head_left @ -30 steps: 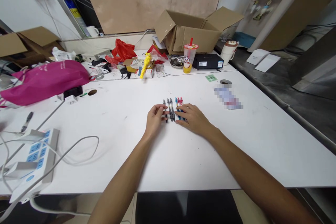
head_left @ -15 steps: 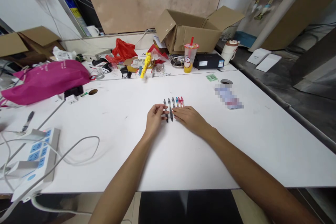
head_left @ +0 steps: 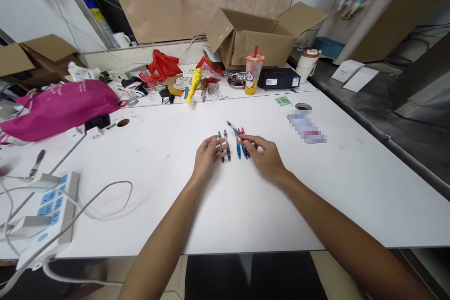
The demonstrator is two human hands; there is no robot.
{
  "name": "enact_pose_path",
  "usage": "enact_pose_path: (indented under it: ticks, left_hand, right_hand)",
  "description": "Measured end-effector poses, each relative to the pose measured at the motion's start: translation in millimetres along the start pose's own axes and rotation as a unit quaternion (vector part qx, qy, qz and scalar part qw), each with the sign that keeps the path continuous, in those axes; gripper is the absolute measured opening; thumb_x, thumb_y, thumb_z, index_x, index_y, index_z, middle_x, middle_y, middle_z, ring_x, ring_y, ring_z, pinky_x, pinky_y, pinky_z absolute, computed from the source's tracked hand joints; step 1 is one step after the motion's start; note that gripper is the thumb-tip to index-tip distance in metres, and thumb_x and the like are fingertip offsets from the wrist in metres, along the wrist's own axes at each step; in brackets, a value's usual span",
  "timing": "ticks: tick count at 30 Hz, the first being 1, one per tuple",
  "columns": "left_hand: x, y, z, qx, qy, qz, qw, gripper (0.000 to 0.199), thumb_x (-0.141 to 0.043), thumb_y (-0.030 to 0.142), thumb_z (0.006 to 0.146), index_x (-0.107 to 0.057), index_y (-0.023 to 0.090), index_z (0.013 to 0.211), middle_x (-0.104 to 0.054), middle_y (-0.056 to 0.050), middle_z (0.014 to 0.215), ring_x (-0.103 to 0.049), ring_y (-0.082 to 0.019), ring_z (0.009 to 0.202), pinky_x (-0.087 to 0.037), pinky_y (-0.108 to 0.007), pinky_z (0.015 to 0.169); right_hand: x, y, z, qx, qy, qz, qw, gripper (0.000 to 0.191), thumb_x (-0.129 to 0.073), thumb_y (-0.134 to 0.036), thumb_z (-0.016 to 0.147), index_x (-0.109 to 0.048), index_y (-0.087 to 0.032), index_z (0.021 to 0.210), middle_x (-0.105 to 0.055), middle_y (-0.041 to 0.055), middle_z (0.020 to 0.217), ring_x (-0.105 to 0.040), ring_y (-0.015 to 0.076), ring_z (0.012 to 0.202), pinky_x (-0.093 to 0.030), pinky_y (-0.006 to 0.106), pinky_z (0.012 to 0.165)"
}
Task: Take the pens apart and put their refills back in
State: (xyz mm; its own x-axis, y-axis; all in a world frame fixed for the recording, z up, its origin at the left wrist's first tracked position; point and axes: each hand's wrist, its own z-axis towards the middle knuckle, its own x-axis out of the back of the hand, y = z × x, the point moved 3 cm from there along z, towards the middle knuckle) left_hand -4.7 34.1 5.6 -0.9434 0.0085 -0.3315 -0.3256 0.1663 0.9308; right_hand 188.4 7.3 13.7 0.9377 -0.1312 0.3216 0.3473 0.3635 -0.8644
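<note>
Table (head_left: 158,197), white: carrying the pens between my hands, probably for easy reach.
Right hand (head_left: 269,159): my fingers are pinching a tilted dark pen (head_left: 230,125), seemingly lifting it clear of the blue pens (head_left: 238,151) and red pens (head_left: 242,130) beneath.
Left hand (head_left: 205,157): my fingers are spreading loosely over the leftmost of two dark pens (head_left: 228,152), apparently steadying the row; pressure, I cannot tell.
Cardboard box (head_left: 265,49), far side: standing open, its inside hiding from me.
Plastic cup (head_left: 251,82), before the box: holding a little yellow drink and a red straw (head_left: 255,50).
</note>
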Motion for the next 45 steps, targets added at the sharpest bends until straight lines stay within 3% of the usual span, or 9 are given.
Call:
enact_pose_path:
  ticks: [6,12,17,20,24,27,31,35,45]
  left_hand:
    - [-3.1,3.1,-0.2,0.015,-0.031,-0.078,0.996,0.028,-0.066,0.038,0.093,-0.060,0.015,0.108,-0.070,-0.017,0.124,-0.074,-0.021,0.103,-0.058,-0.035,0.095]
    - [-8.6,1.0,-3.9,-0.009,-0.101,-0.071,0.992,0.035,-0.076,0.041,0.085,-0.058,0.017,0.103,-0.075,-0.013,0.113,-0.074,-0.021,0.101,-0.058,-0.034,0.091]
    - [-10.6,1.6,-6.7,-0.024,-0.083,-0.062,0.994,0.039,-0.078,0.044,0.082,-0.054,0.019,0.099,-0.076,-0.009,0.103,-0.074,-0.019,0.099,-0.057,-0.031,0.090]
    - [-10.2,4.2,-8.0,-0.027,-0.077,-0.042,0.996,0.036,-0.076,0.043,0.084,-0.054,0.019,0.099,-0.075,-0.008,0.103,-0.074,-0.019,0.099,-0.057,-0.030,0.088]
    - [-9.9,6.6,-8.9,-0.028,-0.096,-0.019,0.995,0.036,-0.077,0.045,0.083,-0.057,0.020,0.099,-0.077,-0.010,0.103,-0.075,-0.019,0.096,-0.059,-0.030,0.082]
    - [-11.0,6.5,-10.2,-0.028,-0.108,-0.006,0.994,0.038,-0.078,0.046,0.081,-0.058,0.020,0.100,-0.077,-0.009,0.100,-0.075,-0.019,0.093,-0.059,-0.028,0.080]
    - [-11.8,5.8,-11.9,-0.042,-0.087,-0.002,0.995,0.038,-0.079,0.046,0.080,-0.057,0.019,0.096,-0.077,-0.008,0.097,-0.074,-0.016,0.084,-0.058,-0.026,0.076]
    - [-10.4,4.3,-10.8,-0.046,-0.049,0.013,0.998,0.037,-0.078,0.045,0.081,-0.056,0.018,0.097,-0.078,-0.009,0.096,-0.072,-0.013,0.072,-0.058,-0.026,0.073]
    - [-11.7,-1.5,-9.3,-0.017,-0.010,0.003,1.000,0.038,-0.076,0.046,0.083,-0.059,0.016,0.099,-0.078,-0.015,0.103,-0.077,-0.019,0.082,-0.061,-0.029,0.073]
  right_hand:
    - [-4.5,-6.7,-2.8,-0.038,-0.107,0.138,0.984,0.025,-0.058,-0.040,0.093,-0.069,-0.021,0.104,-0.071,0.0052,0.088,-0.061,0.0175,0.076,-0.050,0.034,0.071]
    - [-21.4,1.2,-6.5,-0.219,-0.255,0.204,0.919,0.051,-0.037,-0.063,0.098,-0.060,-0.018,0.096,-0.062,0.0017,0.068,-0.044,0.0110,0.048,-0.035,0.027,0.047]
    - [-16.0,-5.8,-9.1,-0.089,-0.201,0.030,0.975,0.042,-0.037,-0.054,0.102,-0.052,-0.022,0.079,-0.053,-0.0029,0.059,-0.046,0.0133,0.055,-0.037,0.029,0.057]
    - [-14.0,-7.6,-9.9,-0.080,-0.195,0.008,0.978,0.041,-0.040,-0.054,0.101,-0.050,-0.023,0.077,-0.048,-0.0040,0.059,-0.043,0.0129,0.054,-0.034,0.028,0.055]
    - [-18.9,-7.5,-11.0,-0.195,-0.296,0.198,0.914,0.043,-0.035,-0.061,0.099,-0.053,-0.023,0.089,-0.046,-0.0051,0.057,-0.035,0.0126,0.047,-0.027,0.027,0.047]
    - [-20.6,-10.1,-11.8,-0.221,-0.349,0.238,0.879,0.044,-0.034,-0.063,0.099,-0.047,-0.024,0.082,-0.039,-0.0064,0.055,-0.029,0.0122,0.046,-0.025,0.027,0.046]
    - [-15.9,-10.7,-9.5,-0.117,-0.274,0.046,0.953,0.040,-0.038,-0.054,0.101,-0.043,-0.024,0.075,-0.044,-0.0035,0.061,-0.039,0.0139,0.054,-0.032,0.029,0.055]
    - [-12.6,-9.5,-11.0,-0.057,-0.195,-0.120,0.972,0.031,-0.044,-0.048,0.100,-0.052,-0.025,0.082,-0.050,-0.0030,0.063,-0.044,0.0157,0.057,-0.030,0.029,0.056]
    - [-13.3,-2.7,-7.4,-0.100,-0.141,0.059,0.983,0.033,-0.046,-0.050,0.100,-0.063,-0.022,0.096,-0.070,0.0043,0.088,-0.059,0.0165,0.069,-0.047,0.032,0.066]
